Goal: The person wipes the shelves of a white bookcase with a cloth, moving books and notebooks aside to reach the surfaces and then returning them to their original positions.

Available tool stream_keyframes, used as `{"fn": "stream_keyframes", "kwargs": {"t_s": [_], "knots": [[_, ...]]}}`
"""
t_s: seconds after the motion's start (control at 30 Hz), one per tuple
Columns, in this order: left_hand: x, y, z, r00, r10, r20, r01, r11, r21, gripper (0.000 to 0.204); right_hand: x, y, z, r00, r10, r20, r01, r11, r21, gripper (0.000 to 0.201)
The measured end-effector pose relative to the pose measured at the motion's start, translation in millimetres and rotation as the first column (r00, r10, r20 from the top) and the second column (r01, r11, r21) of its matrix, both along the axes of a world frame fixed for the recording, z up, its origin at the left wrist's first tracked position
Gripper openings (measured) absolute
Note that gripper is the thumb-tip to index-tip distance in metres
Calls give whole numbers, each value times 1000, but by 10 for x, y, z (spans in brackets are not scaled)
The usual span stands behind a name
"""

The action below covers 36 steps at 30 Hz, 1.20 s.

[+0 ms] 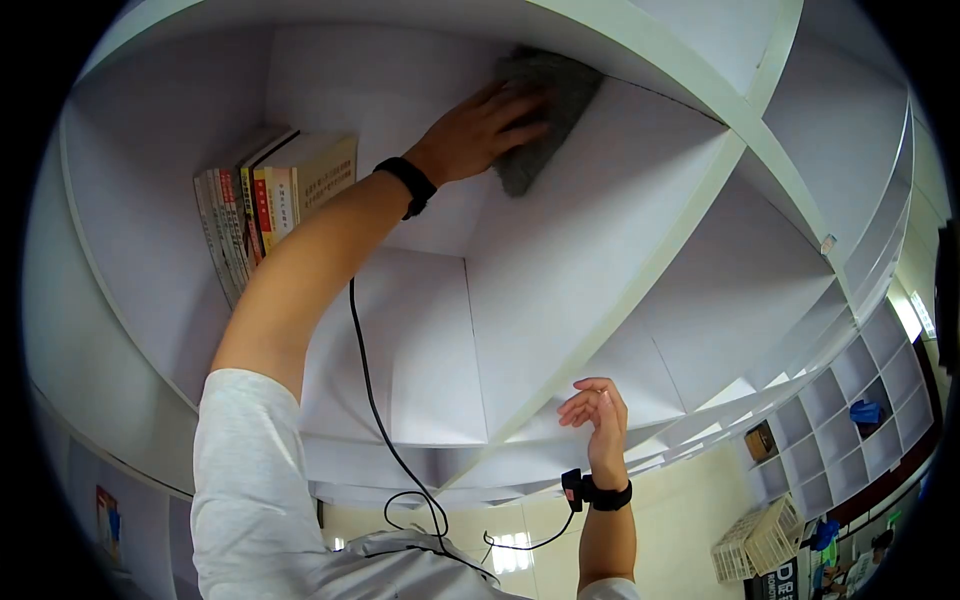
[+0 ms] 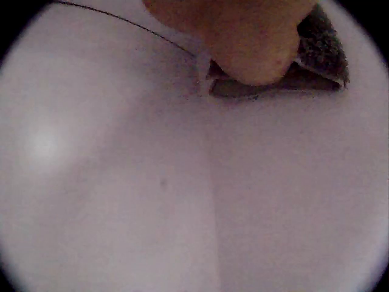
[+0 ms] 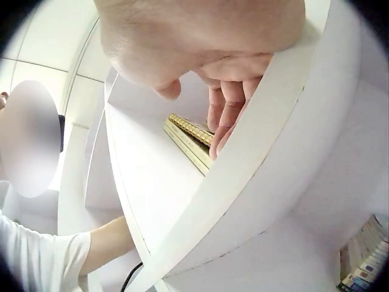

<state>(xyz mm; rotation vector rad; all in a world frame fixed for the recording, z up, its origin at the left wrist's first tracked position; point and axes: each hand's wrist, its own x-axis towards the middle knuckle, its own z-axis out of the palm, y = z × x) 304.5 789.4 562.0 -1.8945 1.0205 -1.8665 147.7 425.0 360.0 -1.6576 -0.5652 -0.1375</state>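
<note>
In the head view my left hand reaches into an upper shelf compartment. Its fingers lie extended over a grey fuzzy cloth, pressing it against the white panel near the back corner. The left wrist view shows the folded edge of the cloth under the hand. My right hand is raised lower down, in front of the shelves, fingers loosely bent and holding nothing. From the right wrist, that hand appears beside a white shelf edge, its fingertips partly hidden behind it.
Upright books stand at the left of the compartment. A spiral-bound notebook lies in another compartment. A black cable hangs below the left arm. Plastic crates sit on the floor at the far right, near another shelf unit.
</note>
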Motion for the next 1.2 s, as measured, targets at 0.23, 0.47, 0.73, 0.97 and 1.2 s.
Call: {"fn": "stream_keyframes", "kwargs": {"t_s": [0.23, 0.47, 0.73, 0.97, 1.2], "knots": [[24, -54, -251, 951, 11, -310, -96, 961, -258, 70, 19, -42, 36, 998, 36, -42, -37, 998, -41, 35], [190, -50, -211, 991, 58, -117, -90, 953, -290, 53, 61, -120, 43, 988, 106, -114, -103, 994, 24, 29], [221, 132, -78, 868, 468, 164, -454, 883, -119, 40, 54, -86, 76, 983, 122, -134, -126, 992, -21, 29], [186, 290, -74, 563, 817, 123, -807, 576, -133, 58, 22, -121, 6, 978, 174, -112, -172, 985, 32, 18], [-25, 1117, 5, 524, 846, 100, -830, 533, -166, 60, 98, -229, 4, 943, 292, -160, -282, 956, 86, 15]]}}
